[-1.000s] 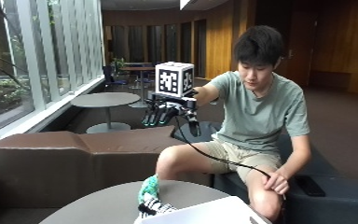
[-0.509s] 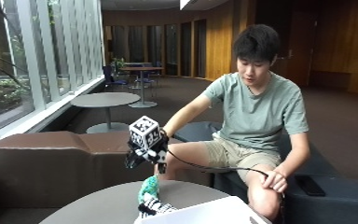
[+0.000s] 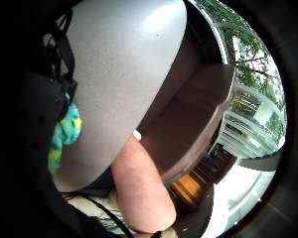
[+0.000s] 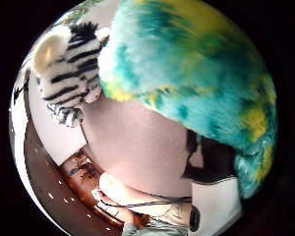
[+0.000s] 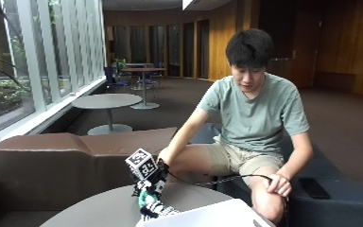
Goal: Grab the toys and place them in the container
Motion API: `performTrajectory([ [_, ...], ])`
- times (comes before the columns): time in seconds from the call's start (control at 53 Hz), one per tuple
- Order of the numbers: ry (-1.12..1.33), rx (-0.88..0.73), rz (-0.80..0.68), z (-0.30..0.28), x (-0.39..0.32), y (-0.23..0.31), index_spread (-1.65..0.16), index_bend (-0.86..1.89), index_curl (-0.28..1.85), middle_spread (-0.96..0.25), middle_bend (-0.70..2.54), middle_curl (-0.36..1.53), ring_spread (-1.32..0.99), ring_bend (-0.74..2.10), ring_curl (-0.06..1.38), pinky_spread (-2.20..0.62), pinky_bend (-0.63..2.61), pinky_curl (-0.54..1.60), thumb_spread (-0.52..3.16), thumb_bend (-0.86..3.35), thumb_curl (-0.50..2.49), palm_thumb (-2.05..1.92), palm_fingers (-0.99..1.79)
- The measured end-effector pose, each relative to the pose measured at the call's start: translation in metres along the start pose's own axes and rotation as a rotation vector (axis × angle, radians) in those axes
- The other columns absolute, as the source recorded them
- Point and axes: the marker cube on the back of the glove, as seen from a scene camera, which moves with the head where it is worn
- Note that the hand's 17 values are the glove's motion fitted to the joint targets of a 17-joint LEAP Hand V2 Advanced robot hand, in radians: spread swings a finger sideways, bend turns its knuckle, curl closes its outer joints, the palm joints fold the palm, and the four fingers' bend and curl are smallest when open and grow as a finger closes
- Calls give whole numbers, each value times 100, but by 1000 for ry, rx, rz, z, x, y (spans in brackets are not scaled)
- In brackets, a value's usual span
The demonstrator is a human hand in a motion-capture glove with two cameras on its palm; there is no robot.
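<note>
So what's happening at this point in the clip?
A seated person has the gloved right hand down over a teal and yellow plush toy on the round table. A zebra plush lies beside it. The white container is next to them. Whether the fingers are on the toy is not visible.

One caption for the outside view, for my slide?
Gloved right hand lowered onto teal toy beside container.

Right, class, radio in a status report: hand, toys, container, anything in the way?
Gloved right hand down on the teal-and-yellow plush toy; grip unclear. Zebra toy beside it on the table. White container alongside. Nothing blocking.
</note>
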Motion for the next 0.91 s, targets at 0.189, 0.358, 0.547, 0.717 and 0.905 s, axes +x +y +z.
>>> performTrajectory([
  [0.189, -70, -66, -24, 2, -4, -14, -17, 31, 25, -21, 61, 62, -32, 116, 53, -31, 107, 37, 149, 22, 46, 44, 84],
  [0.358, -261, -90, -42, 7, 1, -15, -22, 47, 35, -30, 74, 76, -39, 124, 60, -34, 112, 43, 147, 26, 54, 56, 84],
  [0.547, -273, -11, -74, -22, 3, -8, -28, 77, 50, -36, 94, 94, -45, 135, 68, -39, 119, 50, 132, 25, 65, 64, 87],
  [0.717, -218, 117, -150, -122, -20, 17, -29, 102, 69, -38, 109, 105, -48, 142, 76, -42, 122, 56, 118, 21, 76, 65, 80],
  [0.905, -157, 304, -267, -272, -98, 66, -28, 113, 84, -37, 121, 113, -49, 149, 81, -43, 128, 63, 106, 19, 85, 65, 70],
])
